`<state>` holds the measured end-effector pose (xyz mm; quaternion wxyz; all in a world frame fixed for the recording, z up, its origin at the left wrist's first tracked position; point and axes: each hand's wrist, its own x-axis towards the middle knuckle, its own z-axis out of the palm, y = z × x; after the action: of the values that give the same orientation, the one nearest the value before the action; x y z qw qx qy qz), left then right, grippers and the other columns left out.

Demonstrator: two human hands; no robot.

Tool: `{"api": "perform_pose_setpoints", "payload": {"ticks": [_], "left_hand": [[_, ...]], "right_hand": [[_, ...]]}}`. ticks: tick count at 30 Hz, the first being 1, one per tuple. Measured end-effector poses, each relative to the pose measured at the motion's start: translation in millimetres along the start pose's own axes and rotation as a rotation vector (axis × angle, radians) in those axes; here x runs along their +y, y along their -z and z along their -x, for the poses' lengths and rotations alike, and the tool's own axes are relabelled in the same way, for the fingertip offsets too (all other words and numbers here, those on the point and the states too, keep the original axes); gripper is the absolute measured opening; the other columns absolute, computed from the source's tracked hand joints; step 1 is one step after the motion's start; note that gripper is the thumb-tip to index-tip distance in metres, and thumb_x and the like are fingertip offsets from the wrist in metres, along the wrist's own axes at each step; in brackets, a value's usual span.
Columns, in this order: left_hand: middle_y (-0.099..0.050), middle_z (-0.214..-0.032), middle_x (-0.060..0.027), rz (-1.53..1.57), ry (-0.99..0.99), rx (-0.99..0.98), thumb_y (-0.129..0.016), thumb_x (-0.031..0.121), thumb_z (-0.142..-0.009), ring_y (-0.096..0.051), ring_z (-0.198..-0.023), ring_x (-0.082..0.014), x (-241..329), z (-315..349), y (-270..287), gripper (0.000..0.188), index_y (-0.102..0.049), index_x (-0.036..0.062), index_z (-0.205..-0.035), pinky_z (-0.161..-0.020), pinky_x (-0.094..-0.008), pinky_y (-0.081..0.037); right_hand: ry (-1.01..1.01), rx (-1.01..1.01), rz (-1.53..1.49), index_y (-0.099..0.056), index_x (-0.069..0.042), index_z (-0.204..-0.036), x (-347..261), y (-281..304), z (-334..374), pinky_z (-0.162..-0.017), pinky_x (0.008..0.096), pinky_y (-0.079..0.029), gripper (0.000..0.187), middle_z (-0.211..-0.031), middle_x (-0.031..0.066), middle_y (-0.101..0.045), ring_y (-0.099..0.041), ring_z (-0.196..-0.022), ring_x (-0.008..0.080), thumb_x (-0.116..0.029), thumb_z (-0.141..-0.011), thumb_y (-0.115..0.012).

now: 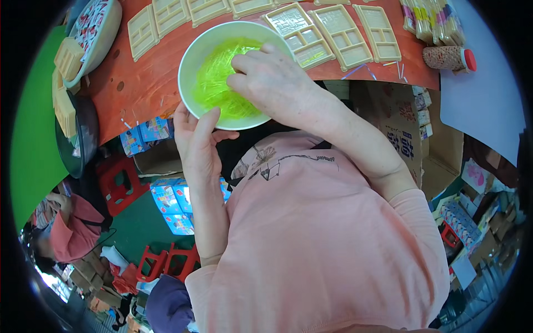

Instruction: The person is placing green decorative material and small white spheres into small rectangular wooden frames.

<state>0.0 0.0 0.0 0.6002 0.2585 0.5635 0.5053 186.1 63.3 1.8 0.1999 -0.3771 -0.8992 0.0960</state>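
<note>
A white bowl (pixel 189 66) at the table's near edge holds a heap of thin, clear yellow-green sticks (pixel 219 83). My left hand (pixel 195 141) grips the bowl at its near left side, thumb up by the rim. Inside the bowl, my right hand (pixel 272 77) has its fingers curled together over the sticks; its fingertips are partly hidden, so what they pinch cannot be made out. Right of the bowl stands a cream compartment tray (pixel 300 36), with some yellow-green pieces in its near compartment.
More cream trays (pixel 344 33) line the red table (pixel 150 72). At the right lie bundled coloured sticks (pixel 433 22) and a red-lidded jar of beads (pixel 447 58). A white basin (pixel 105 44) stands at the left. Below are red stools (pixel 125 186); another person (pixel 78 227) sits at the left.
</note>
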Motion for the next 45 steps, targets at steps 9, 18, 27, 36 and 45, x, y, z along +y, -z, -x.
{"api": "perform_pose_setpoints", "payload": {"ticks": [9, 18, 27, 36, 45], "left_hand": [[-0.065, -0.117, -0.0181, 0.038, 0.004, -0.037, -0.066, 0.004, -0.091, -0.074, -0.088, -0.0246, 5.4, 0.1, -6.5, 0.051, -0.041, -0.0045, -0.134, -0.056, -0.0333, -0.065], [-0.067, -0.115, -0.0172, 0.021, 0.013, -0.077, -0.064, 0.005, -0.092, -0.074, -0.087, -0.0238, 9.4, -4.0, -7.3, 0.043, -0.046, -0.0046, -0.129, -0.056, -0.0328, -0.064], [-0.064, -0.119, -0.0192, 0.009, 0.06, -0.137, -0.068, 0.005, -0.089, -0.073, -0.087, -0.0237, 7.2, 3.0, -50.6, 0.056, -0.038, -0.0066, -0.135, -0.055, -0.0302, -0.063], [-0.062, -0.119, -0.0199, -0.09, 0.1, -0.193, -0.073, 0.006, -0.085, -0.071, -0.084, -0.0214, 6.1, 7.8, -74.9, 0.072, -0.032, -0.0066, -0.142, -0.055, -0.0274, -0.061], [-0.062, -0.121, -0.0193, -0.065, 0.117, -0.198, -0.07, 0.004, -0.088, -0.071, -0.085, -0.021, 3.4, 3.0, -73.4, 0.062, -0.036, -0.0049, -0.139, -0.055, -0.0273, -0.061]], "right_hand": [[0.026, 0.184, -0.033, -0.068, -0.007, -0.092, -4.7, 32.8, 16.9, -0.083, 0.036, -0.047, 0.015, -0.094, 0.0065, -0.062, -0.064, -0.093, 0.0223, -0.012, -0.078, -0.066], [-0.371, 0.131, 0.159, -0.072, -0.005, -0.102, 112.5, 91.2, 120.8, -0.079, 0.0418, -0.053, 0.015, -0.099, 0.0121, -0.066, -0.065, -0.094, 0.0326, -0.01, -0.088, -0.07], [-0.411, 0.329, -0.203, -0.071, -0.005, -0.106, 64.8, 91.4, 91.0, -0.081, 0.0405, -0.05, 0.019, -0.1, 0.0094, -0.065, -0.065, -0.094, 0.0304, -0.009, -0.088, -0.069], [-0.188, -0.049, 0.337, -0.068, -0.002, -0.088, 46.4, 71.5, 70.0, -0.098, 0.0407, -0.041, 0.014, -0.093, 0.008, -0.06, -0.058, -0.102, 0.0251, -0.009, -0.077, -0.062], [-0.235, 0.199, 0.132, -0.07, -0.008, -0.102, 87.4, 109.0, 108.9, -0.088, 0.0408, -0.044, 0.016, -0.097, 0.0077, -0.066, -0.061, -0.096, 0.028, -0.007, -0.086, -0.069]]}}
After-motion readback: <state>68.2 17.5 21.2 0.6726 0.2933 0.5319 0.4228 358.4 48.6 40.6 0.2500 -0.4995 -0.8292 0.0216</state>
